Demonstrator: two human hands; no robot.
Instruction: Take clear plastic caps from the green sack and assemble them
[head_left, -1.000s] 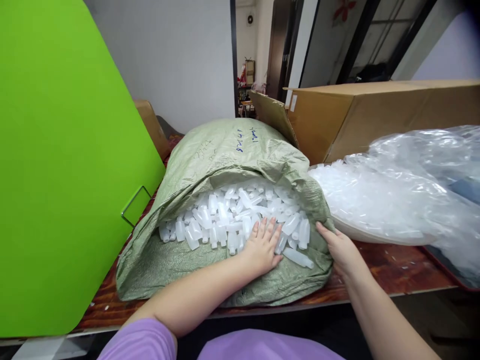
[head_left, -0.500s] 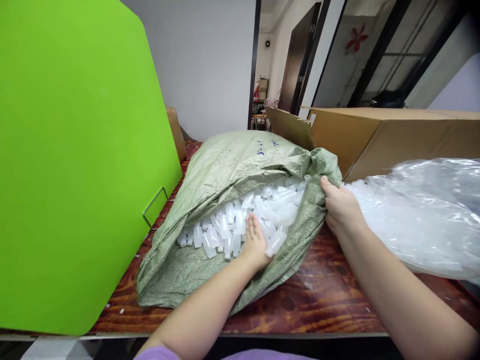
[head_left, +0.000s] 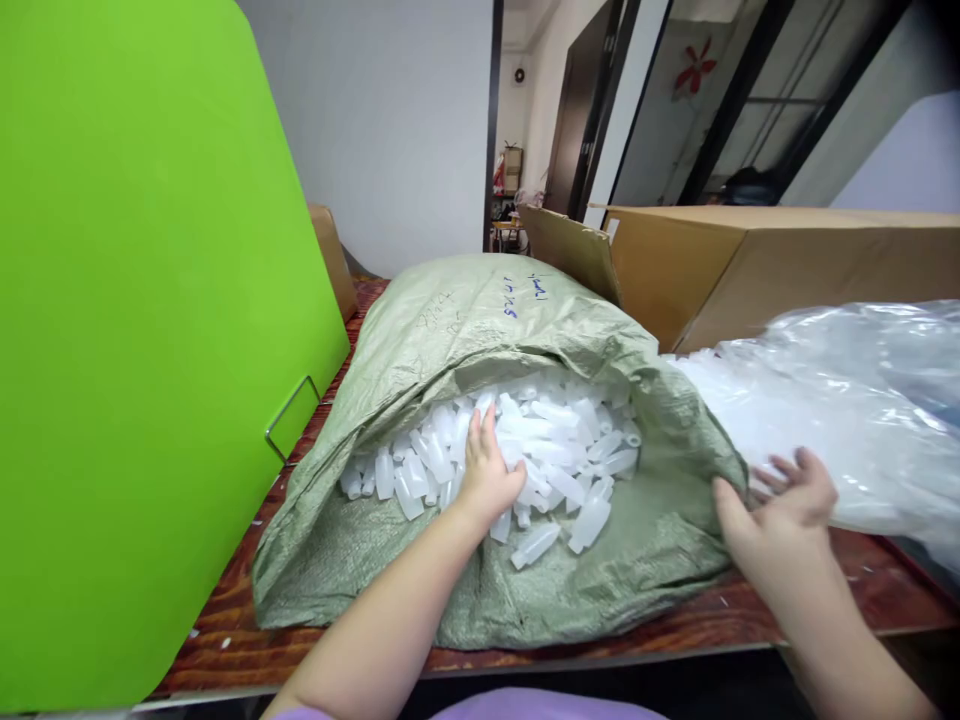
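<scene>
Fingers of my left hand (head_left: pixel 491 478) are extended, with the thumb held apart; they rest on the small translucent bottles (head_left: pixel 555 452) and pinch none that I can see. Those bottles lie heaped inside the mouth of the green woven sack (head_left: pixel 465 310), on the tabletop (head_left: pixel 232 635). My right hand (head_left: pixel 784 520) is spread, thumb at the sack's right rim, fingers blurred beside the clear plastic bag (head_left: pixel 847 365); I cannot tell whether they touch that bag. Caution: bottles may slide over the low front lip and off the table if the heap is pushed forward or the rim is let drop. The upper flap may also sag across the mouth if left unsupported. Count: one woven sack; one clear plastic bag; two cardboard boxes (head_left: pixel 832 275); one green panel (head_left: pixel 150 350); bottles, too many and overlapping to count, two lying foremost on the sack fabric.
</scene>
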